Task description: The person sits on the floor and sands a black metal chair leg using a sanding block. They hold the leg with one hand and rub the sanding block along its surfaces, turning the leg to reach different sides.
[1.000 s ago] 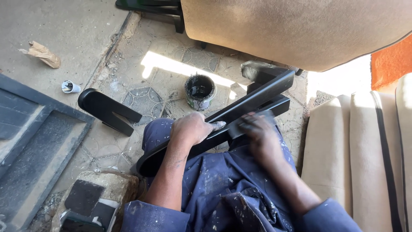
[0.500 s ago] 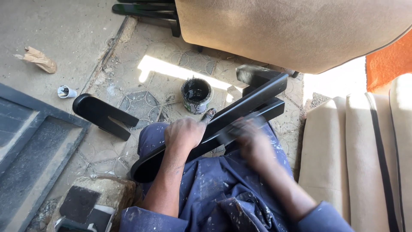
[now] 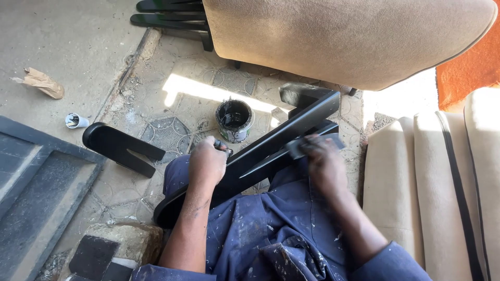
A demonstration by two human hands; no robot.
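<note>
A long black wooden furniture piece (image 3: pixel 284 132) lies slanted across my lap, over blue paint-spattered overalls. My left hand (image 3: pixel 207 162) grips its lower part and holds it steady. My right hand (image 3: pixel 322 158) presses a small dark pad, perhaps sandpaper (image 3: pixel 298 147), against the piece's upper part; the hand is slightly blurred. An open tin of black paint (image 3: pixel 234 120) stands on the patterned floor just beyond the piece.
A second black curved piece (image 3: pixel 121 148) lies on the floor at left. A tan cushioned panel (image 3: pixel 344 36) looms overhead; beige cushions (image 3: pixel 432 187) stand at right. A grey panelled door (image 3: pixel 36 182), a small white cup (image 3: pixel 76 120) and crumpled paper (image 3: pixel 41 83) lie at left.
My right hand has slid up along the black piece toward its far end. The view has shifted slightly; my left hand keeps its grip.
</note>
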